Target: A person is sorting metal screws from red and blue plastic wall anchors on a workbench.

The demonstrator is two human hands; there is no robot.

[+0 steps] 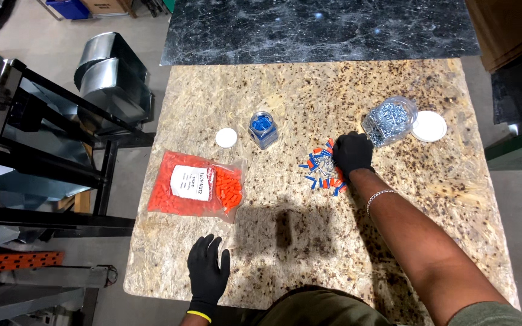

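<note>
My right hand (352, 153), in a black glove, reaches out onto a small mixed pile (323, 170) of blue, orange and silver parts in the middle of the board table (309, 241); its fingers curl over the pile's right edge, and whether they grip a piece is hidden. Just beyond it a clear jar of silver screws (389, 120) lies tilted, its white lid (429, 125) beside it. My left hand (208, 271), also gloved, rests flat with fingers apart on the table's near edge, holding nothing.
A clear jar with blue parts (263, 129) stands mid-table, its white lid (226, 137) to the left. A plastic bag of orange parts (197, 185) lies at left. A dark marbled slab (315, 29) abuts the far edge. Black metal racking (37, 151) and sheet-metal ducting (113, 78) stand left.
</note>
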